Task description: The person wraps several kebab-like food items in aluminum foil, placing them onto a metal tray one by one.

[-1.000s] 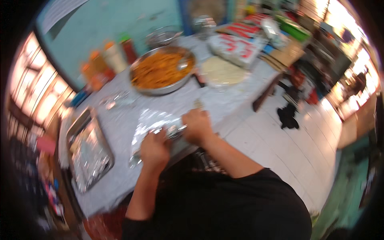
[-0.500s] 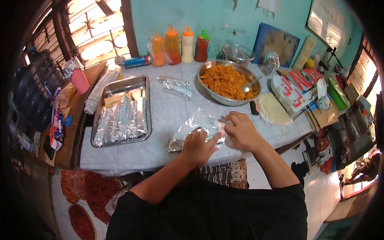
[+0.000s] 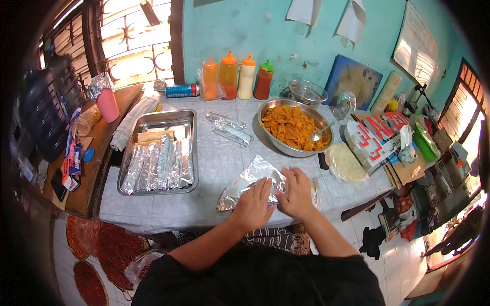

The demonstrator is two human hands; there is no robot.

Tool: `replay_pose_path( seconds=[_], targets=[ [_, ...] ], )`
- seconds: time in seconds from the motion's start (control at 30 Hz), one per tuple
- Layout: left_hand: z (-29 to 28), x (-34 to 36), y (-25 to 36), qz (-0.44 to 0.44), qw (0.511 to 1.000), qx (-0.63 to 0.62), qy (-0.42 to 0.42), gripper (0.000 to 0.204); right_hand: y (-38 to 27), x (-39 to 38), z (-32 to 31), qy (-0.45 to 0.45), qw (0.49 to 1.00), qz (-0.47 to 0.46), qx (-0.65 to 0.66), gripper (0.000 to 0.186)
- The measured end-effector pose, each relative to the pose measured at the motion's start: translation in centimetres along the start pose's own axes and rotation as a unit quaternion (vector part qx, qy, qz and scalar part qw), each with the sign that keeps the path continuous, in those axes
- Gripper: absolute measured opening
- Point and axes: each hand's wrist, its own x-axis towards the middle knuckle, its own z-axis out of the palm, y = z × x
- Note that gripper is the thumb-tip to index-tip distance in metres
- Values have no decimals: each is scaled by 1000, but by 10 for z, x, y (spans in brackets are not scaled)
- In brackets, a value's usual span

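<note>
A creased foil sheet (image 3: 260,166) lies near the table's front edge. My left hand (image 3: 252,206) rests on its lower part, fingers stretched out flat. My right hand (image 3: 297,196) is at its right side, fingers curled onto the foil; what is beneath them is hidden. Behind sits a steel bowl (image 3: 268,140) of orange shredded food (image 3: 288,122) with a spoon (image 3: 316,135). Loose foil rolls (image 3: 232,132) lie left of it. A steel tray (image 3: 158,117) holds several foil-wrapped rolls (image 3: 153,168). Flatbreads (image 3: 347,160) lie at the right.
Squeeze bottles (image 3: 245,79) and a blue gas can (image 3: 181,91) line the wall, beside a clear bowl (image 3: 306,92). A wooden side table (image 3: 89,188) with a pink bottle (image 3: 107,107) is at left. Flat boxes (image 3: 372,137) are at right. A person (image 3: 459,234) shows far right.
The view has swung upright from the tilted, blurred frame a second ago. Since half a second ago, my left fingers have straightened over the foil, and both hands sit slightly lower in view.
</note>
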Motion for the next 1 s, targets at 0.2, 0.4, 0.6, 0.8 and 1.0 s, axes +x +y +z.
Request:
replay_pose_path(
  seconds=[0.2,0.4,0.6,0.8,1.0],
  targets=[
    [-4,-1,5,-35,997,-25,-65,76,-24,-27,9,41,992,14,115,31],
    [8,2,-6,14,993,-116,25,81,-26,-13,10,-33,998,-36,37,28],
    [-22,0,5,-118,986,-53,-102,81,-23,3,23,-100,994,-43,13,17],
    [-66,-114,32,-130,956,-221,-142,47,-52,-12,23,-15,998,-49,31,21],
    [-60,-160,10,-521,480,-668,229,39,-106,-23,37,2,994,-101,45,22]
  ],
)
